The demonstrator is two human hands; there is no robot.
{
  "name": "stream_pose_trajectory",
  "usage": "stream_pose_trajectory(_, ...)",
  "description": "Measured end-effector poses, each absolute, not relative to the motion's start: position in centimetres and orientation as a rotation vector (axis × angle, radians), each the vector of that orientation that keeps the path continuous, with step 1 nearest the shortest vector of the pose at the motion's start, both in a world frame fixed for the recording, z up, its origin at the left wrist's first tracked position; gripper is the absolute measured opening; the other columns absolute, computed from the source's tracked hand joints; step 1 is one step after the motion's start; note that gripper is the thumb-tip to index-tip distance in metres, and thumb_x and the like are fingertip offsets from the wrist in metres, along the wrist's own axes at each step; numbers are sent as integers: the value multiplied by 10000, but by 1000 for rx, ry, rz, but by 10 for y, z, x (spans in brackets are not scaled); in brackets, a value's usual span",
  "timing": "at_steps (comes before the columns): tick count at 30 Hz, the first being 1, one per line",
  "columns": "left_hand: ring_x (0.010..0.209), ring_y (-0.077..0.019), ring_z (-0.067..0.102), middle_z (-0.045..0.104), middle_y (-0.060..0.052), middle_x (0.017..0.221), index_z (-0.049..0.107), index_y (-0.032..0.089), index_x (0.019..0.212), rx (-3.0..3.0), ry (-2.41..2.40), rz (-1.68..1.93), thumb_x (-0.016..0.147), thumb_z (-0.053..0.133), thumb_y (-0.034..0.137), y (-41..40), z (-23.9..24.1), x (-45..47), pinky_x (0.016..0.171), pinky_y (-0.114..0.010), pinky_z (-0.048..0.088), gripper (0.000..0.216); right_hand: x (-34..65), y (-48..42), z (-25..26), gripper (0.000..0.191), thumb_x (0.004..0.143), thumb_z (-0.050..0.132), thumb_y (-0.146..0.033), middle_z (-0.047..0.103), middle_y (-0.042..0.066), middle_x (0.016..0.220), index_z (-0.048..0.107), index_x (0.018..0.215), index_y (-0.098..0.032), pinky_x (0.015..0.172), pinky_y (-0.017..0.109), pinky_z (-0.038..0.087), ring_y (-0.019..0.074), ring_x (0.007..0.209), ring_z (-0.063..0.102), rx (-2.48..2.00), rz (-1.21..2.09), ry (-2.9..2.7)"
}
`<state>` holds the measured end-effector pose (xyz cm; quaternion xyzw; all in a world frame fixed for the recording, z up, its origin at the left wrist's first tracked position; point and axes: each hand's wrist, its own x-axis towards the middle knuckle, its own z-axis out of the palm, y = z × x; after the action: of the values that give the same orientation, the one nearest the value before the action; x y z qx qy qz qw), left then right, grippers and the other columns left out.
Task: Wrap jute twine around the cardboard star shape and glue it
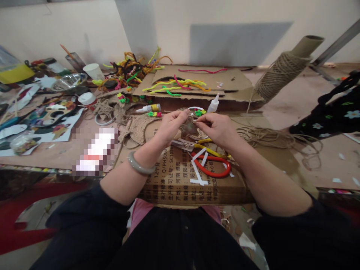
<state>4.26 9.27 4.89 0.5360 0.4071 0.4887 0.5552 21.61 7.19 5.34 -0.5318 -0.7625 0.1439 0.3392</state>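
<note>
Over the cardboard, my left hand [173, 126] pinches the upper left edge of a star-shaped twine piece [190, 129]. My right hand [216, 128] has thumb and forefinger pressed together at the star's right side, on what looks like its twine edge; the exact grip is too small to make out. A white glue bottle [213, 104] stands just beyond my right hand. Green and pink pipe-cleaner flowers [200, 112] lie behind the star. Nearer me rest yellow-handled pliers [211, 149], red-handled scissors [218, 173] and white paper strips [197, 169].
A tall twine spool [284, 71] leans at the right, with loose twine [261, 137] below. Bundled pipe cleaners [180, 84] lie on raised cardboard [239, 80] at the back. A small glue tube [148, 108], woven twine piece [143, 129] and white cup [93, 71] are leftward.
</note>
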Motion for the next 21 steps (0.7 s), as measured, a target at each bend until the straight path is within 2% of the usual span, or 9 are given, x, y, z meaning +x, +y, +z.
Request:
stream_pose_trajectory(5,555,-78,535,628,11,641,668,139,737,1269,932,1022,671,792,221,91,48,41,568,-232,443,162,217,71,56,197,830,605,-294,743,61,793,761,867,-181,632,292,397,167,670,601,-1435,379,-2011)
stream_pose_trajectory(11,565,-73,543,640,5,630,681,130,695,1291,1000,1060,664,750,160,90,51,43,555,-211,444,82,216,70,57,190,830,602,-303,744,53,779,751,840,-185,621,285,395,158,651,590,-1405,404,-2006)
stream_pose_trajectory(15,571,-71,543,648,5,634,682,133,685,1307,994,1066,650,759,168,91,51,43,569,-211,447,92,217,70,57,192,823,602,-307,733,44,749,748,820,-182,613,281,393,149,628,577,-1386,427,-1992)
stream_pose_trajectory(19,561,-85,548,649,-4,642,689,139,731,1315,964,999,674,781,271,92,49,40,553,-229,441,170,218,71,58,198,818,607,-319,721,40,718,748,802,-181,598,282,381,145,609,568,-1400,426,-1990)
stream_pose_trajectory(21,522,-87,524,612,3,588,655,148,674,1349,965,932,678,786,301,91,48,39,512,-232,410,202,218,72,58,183,811,607,-297,723,38,719,750,801,-183,605,282,383,145,614,572,-1410,430,-1997)
